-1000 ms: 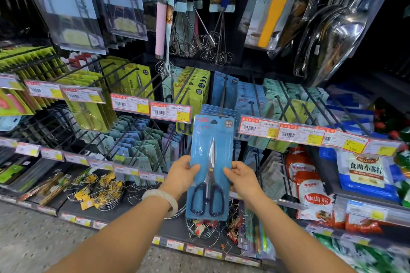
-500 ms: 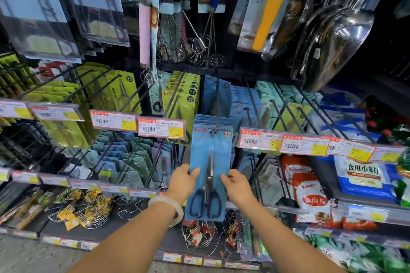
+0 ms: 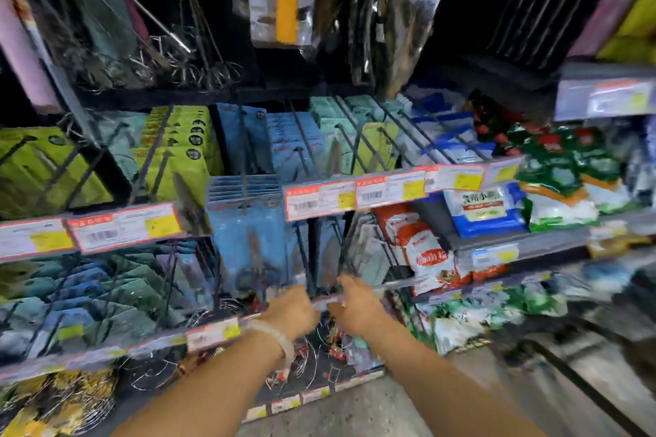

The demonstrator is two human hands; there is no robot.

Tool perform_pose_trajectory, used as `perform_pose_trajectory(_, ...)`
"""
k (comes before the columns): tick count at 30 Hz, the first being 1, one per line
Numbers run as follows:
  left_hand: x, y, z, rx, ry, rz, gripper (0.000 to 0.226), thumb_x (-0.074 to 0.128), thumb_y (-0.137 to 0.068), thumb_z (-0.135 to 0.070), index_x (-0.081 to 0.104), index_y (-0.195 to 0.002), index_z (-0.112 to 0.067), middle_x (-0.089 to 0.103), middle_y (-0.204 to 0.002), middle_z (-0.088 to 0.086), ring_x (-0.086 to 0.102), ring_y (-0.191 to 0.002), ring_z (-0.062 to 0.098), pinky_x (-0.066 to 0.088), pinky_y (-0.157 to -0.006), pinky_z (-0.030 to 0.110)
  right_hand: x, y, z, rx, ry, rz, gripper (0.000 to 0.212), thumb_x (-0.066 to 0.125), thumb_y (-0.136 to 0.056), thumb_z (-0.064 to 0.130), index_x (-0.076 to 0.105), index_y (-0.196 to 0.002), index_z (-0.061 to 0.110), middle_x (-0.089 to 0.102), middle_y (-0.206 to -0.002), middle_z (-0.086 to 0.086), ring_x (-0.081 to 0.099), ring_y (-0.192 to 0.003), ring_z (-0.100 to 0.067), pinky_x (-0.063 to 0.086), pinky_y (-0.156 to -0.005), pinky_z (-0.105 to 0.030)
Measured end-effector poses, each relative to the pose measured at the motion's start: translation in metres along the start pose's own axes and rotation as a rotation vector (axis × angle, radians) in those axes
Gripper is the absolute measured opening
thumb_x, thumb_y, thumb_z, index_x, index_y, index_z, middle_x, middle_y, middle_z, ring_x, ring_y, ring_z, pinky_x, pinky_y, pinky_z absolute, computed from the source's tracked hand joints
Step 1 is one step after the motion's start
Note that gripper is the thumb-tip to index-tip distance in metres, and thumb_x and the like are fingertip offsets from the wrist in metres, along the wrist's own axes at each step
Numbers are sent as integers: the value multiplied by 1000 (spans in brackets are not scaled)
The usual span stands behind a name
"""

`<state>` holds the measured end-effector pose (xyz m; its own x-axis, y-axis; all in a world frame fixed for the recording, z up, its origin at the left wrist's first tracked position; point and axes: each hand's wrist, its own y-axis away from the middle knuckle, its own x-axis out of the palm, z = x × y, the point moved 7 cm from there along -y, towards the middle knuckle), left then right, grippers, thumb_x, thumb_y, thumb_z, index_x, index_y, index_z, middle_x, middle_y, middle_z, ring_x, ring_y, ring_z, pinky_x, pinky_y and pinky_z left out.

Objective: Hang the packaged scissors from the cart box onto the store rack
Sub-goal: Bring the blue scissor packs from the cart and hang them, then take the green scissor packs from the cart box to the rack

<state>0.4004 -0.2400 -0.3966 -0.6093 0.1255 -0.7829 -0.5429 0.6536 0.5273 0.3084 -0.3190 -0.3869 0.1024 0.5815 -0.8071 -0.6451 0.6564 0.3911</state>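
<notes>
While blur hides finger state, left hand (image 3: 294, 309) and right hand (image 3: 356, 305) outstretched below blue scissors pack (image 3: 248, 245)

Blurred view; blue scissors pack (image 3: 253, 245) hangs on rack peg (image 3: 244, 167); both hands (image 3: 328, 309) below it

We see black hooks (image 3: 301, 138) jutting toward us in close rows, with price tags (image 3: 319, 200) barring their tips. The blue scissors pack (image 3: 248, 245) fills its hook's front. Through the blur, the gap just right of it seems open, near both hands.
</notes>
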Motion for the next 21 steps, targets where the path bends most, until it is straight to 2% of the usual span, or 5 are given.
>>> perform_pose_trajectory(4, 22, 15, -103, 246, -217, -51, 48, 55, -88, -26, 39, -131, -13, 46, -131, 12, 46, -124, 33, 43, -96, 41, -32, 32, -77, 61, -26, -25, 43, 55, -89, 21, 47, -128, 4, 48, -132, -17, 47, -123, -29, 39, -98, -33)
perform_pose_trajectory(7, 48, 31, -185, 394, -284, -29, 46, 56, -86, -27, 41, -128, -15, 46, -129, 12, 44, -125, 35, 42, -100, 43, -72, 69, -147, 123, -56, -134, 47, 46, -89, 35, 50, -124, 4, 53, -127, -18, 50, -120, -29, 36, -95, -31)
perform_pose_trajectory(12, 113, 76, -335, 648, -369, -7, 55, 55, -88, -32, 36, -136, -11, 45, -135, 16, 44, -126, 35, 40, -103, 40, -135, 141, -285, 314, -53, -209, 45, 52, -92, 23, 45, -133, 7, 52, -132, -16, 46, -126, -32, 37, -101, -32)
perform_pose_trajectory(16, 175, 125, -442, 838, -435, 38, 50, 57, -89, -34, 41, -130, -10, 46, -133, 16, 44, -126, 33, 38, -101, 38, -170, 214, -392, 523, -70, -274, 40, 55, -85, 26, 53, -123, 10, 56, -122, -14, 52, -116, -30, 45, -94, -33)
perform_pose_trajectory(21, 253, 177, -537, 996, -552, 137, 52, 56, -89, -33, 38, -133, -11, 41, -135, 14, 37, -129, 34, 39, -103, 44, -189, 293, -496, 745, -166, -336, 35, 49, -93, 35, 49, -116, 8, 51, -124, -16, 50, -115, -31, 41, -92, -35)
